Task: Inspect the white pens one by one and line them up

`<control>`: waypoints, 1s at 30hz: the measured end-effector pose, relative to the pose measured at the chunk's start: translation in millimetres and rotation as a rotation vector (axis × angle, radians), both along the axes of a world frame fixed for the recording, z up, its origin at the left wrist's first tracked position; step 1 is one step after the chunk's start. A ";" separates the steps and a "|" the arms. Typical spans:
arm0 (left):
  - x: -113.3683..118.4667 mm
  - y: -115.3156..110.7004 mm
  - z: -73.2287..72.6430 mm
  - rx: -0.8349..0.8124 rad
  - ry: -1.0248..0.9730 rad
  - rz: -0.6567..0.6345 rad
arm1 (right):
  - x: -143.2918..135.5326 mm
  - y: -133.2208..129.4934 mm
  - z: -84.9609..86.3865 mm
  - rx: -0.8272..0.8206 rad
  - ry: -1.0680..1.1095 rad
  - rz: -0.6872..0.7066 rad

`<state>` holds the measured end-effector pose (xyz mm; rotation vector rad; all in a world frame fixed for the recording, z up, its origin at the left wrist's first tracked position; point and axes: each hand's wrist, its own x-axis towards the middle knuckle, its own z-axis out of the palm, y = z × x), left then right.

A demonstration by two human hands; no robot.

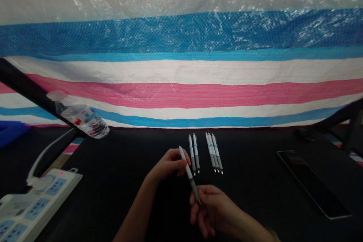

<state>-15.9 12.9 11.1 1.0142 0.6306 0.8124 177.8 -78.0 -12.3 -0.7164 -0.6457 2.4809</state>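
A white ballpoint pen (186,169) with a grey grip slants between my two hands above the black table. The fingers of my left hand (171,163) are closed on its white upper barrel. Down at the tip end, my right hand (208,204) pinches the grey grip between thumb and fingers. Just beyond my hands lie two matching pens (194,153) side by side. To their right rests a group of three more pens (214,153), tips toward me.
A power strip (53,193) with a plugged-in white cable sits at the left. Behind it, a water bottle (85,119) leans over near a black bar (31,90). A dark tablet or phone (312,183) lies at the right. Striped plastic sheeting (181,94) hangs at the back.
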 end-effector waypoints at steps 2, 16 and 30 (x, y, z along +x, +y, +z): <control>0.7 0.4 0.0 -0.005 -0.008 0.018 | 0.4 0.4 3.9 -0.011 -0.008 -0.006; 2.7 1.0 1.5 -0.027 -0.014 0.089 | -0.3 3.2 7.9 0.019 -0.108 -0.062; -0.5 1.7 1.1 -0.025 0.007 0.102 | -1.0 1.5 2.6 0.039 -0.121 -0.099</control>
